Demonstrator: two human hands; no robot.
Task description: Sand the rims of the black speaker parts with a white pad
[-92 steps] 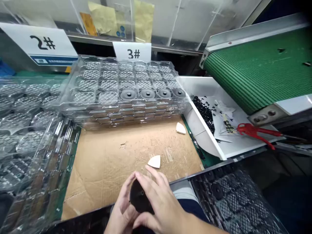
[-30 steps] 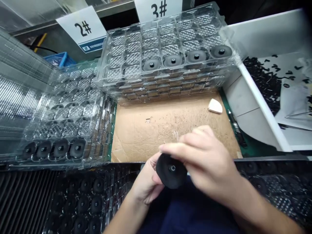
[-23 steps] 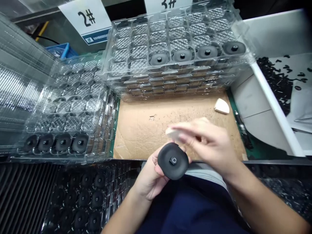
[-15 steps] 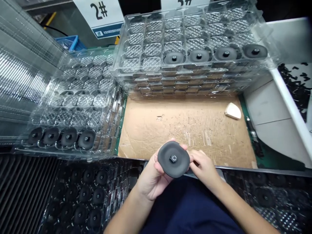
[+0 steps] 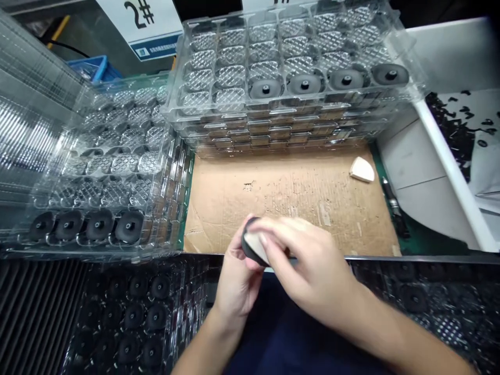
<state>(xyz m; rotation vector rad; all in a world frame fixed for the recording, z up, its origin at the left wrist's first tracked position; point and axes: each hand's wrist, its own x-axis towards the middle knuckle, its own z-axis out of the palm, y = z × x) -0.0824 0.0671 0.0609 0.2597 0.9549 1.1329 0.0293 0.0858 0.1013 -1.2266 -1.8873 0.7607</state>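
Over the near edge of the cardboard sheet (image 5: 219,198), the left hand (image 5: 235,276) is closed around a black disc (image 5: 246,245), holding it tilted. The right hand (image 5: 312,260) pinches a white wedge-shaped pad (image 5: 254,245) between thumb and fingers, laid against the disc's face. Below and left of the sheet, black discs (image 5: 127,349) sit in rows in a dark tray. Left of the sheet stands a clear tray stack (image 5: 142,191), four discs filling its nearest row. A second white pad (image 5: 362,170) lies on the sheet's far right part; a pen-like tool (image 5: 394,204) lies just beyond its right edge. Farther right, a white bin (image 5: 439,148) holds small black parts (image 5: 449,127). Across the sheet's far side rises another clear tray stack (image 5: 229,78), four discs in its front row. Past it, left of the sheet, hangs a "2#" sign (image 5: 137,26).
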